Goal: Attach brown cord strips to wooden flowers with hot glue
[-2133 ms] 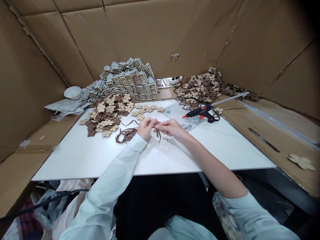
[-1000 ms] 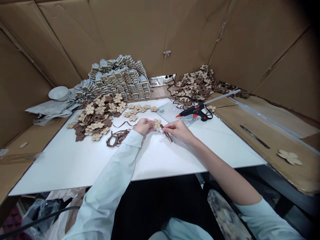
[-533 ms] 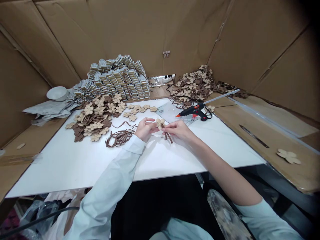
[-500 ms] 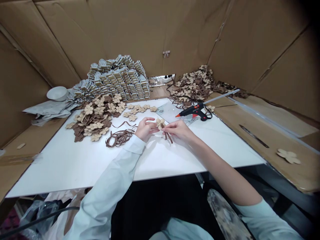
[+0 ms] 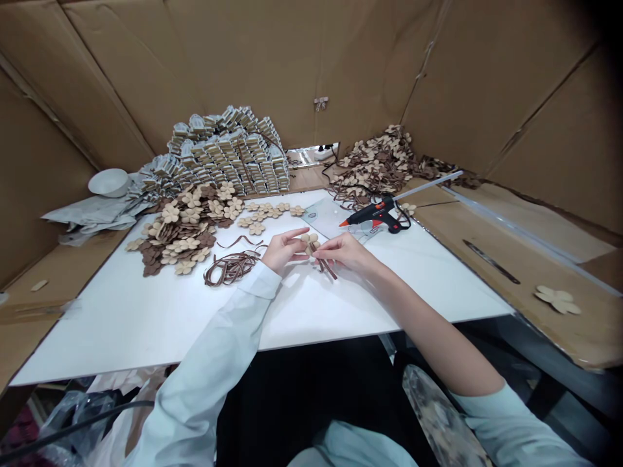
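Note:
Between my two hands, just above the white board (image 5: 302, 311), is a beige flower (image 5: 309, 242) with brown strips (image 5: 328, 268) hanging from it. My left hand (image 5: 283, 251) pinches the flower at its left side, index finger stretched over the top. From the right, the closed fingertips of my right hand (image 5: 346, 251) grip a brown strip at the flower's lower edge. Exactly how the strip meets the flower is partly covered by my fingers. A bundle of brown cord (image 5: 232, 267) lies left of my left wrist. Behind my right hand rests a black glue gun (image 5: 372, 214) with an orange tip.
Beige and brown flowers (image 5: 182, 227) are heaped at left, with several laid out behind my left hand. Stacked wrapped pieces (image 5: 228, 155) line the back. Another pile of flowers with strips (image 5: 377, 162) stands at back right. A white bowl (image 5: 109, 183) and thin blade (image 5: 491, 261) sit at the sides.
My right fingertips have shifted slightly on the strip, and the flower has tilted a little. The whole view has moved slightly; both hands still hold the piece in about the same place.

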Motion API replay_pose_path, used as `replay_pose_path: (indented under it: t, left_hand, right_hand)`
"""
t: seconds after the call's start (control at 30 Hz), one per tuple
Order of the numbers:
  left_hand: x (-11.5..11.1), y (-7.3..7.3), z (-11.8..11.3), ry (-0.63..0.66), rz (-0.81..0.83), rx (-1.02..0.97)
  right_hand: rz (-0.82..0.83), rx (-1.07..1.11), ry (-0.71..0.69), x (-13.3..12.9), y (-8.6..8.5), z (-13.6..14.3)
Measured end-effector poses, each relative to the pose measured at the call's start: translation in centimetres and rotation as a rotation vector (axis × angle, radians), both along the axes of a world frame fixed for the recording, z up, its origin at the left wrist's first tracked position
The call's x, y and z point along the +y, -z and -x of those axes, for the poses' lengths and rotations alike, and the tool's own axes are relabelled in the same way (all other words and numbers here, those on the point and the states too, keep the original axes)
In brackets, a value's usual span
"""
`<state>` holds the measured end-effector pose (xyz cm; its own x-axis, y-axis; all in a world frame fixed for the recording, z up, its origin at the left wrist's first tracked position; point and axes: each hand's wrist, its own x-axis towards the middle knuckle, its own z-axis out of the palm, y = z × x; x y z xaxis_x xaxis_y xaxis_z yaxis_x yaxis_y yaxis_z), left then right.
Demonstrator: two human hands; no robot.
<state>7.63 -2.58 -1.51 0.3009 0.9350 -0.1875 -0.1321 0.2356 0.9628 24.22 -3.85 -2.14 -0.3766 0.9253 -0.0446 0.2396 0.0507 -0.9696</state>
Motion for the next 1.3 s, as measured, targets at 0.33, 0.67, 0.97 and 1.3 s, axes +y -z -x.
replay_pose_path:
  t: [0.33, 0.67, 0.97, 1.3]
  left_hand:
    - [-0.2, -0.2, -0.1, 0.018, -0.007, -0.041]
    - [-0.2, 0.1, -0.2, 0.046, -0.067, -0.02]
    - [0.3, 1.4, -0.2, 0.02, -0.152, 0.014]
    - [0.2, 1.1, -0.5, -0.073, -0.094, -0.052]
  right_hand:
    - [0.064, 0.033, -0.008, -0.3, -0.6, 0.2]
    - [0.058, 0.039, -0.022, -0.2, -0.3, 0.2]
    - [0.08, 0.029, -0.002, -0.3, -0.3, 0.2]
    - [0.095, 0.022, 0.032, -0.1, -0.1, 0.4]
